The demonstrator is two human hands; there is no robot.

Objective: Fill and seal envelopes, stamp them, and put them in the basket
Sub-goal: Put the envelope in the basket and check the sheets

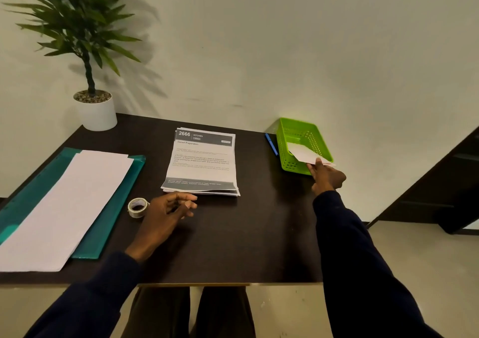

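Observation:
A white envelope [304, 153] lies tilted inside the green basket [289, 133] at the table's right edge. My right hand [326, 176] pinches the envelope's near corner over the basket's front rim. My left hand [168, 212] hovers over the dark table with fingers loosely spread and holds nothing, just below a stack of printed sheets [202, 161]. A roll of clear tape [138, 207] lies just left of that hand. Long white envelopes [64, 203] lie on a teal folder [108, 221] at the left.
A blue pen [271, 144] lies beside the basket's left wall. A potted plant [94, 109] stands at the far left corner against the wall. The dark table [246, 234] ends at the right just past the basket. A dark doorway is at the right.

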